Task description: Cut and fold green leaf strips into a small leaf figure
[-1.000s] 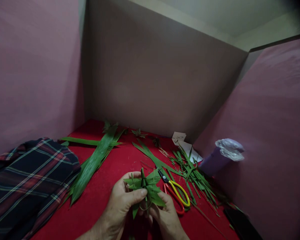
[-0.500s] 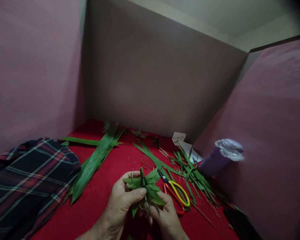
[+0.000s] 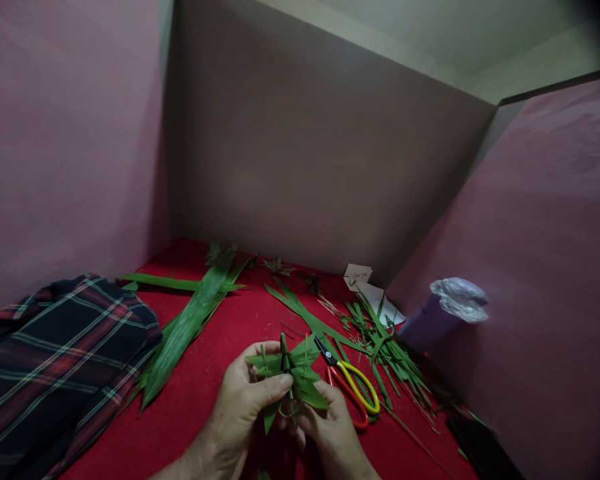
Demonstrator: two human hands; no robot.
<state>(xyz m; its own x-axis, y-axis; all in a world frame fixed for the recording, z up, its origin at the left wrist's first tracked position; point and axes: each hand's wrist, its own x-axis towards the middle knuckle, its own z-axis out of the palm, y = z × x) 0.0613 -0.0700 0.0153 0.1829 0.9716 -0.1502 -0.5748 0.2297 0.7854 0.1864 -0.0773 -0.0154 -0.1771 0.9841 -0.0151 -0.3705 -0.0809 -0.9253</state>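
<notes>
A folded green leaf figure (image 3: 291,379) with spread pointed flaps is held low in the middle of the view. My left hand (image 3: 240,413) wraps round its left side, thumb pressed across the leaf. My right hand (image 3: 333,437) pinches it from below on the right. Just to the right of my hands, scissors (image 3: 353,387) with yellow and red handles lie on the red cloth (image 3: 200,413).
Long green leaves (image 3: 190,320) lie to the left, and a pile of thin leaf strips (image 3: 390,350) to the right. A dark plaid cloth (image 3: 55,367) sits far left. A purple cup with a plastic bag (image 3: 443,313) stands at the right wall, with paper scraps (image 3: 367,283) nearby.
</notes>
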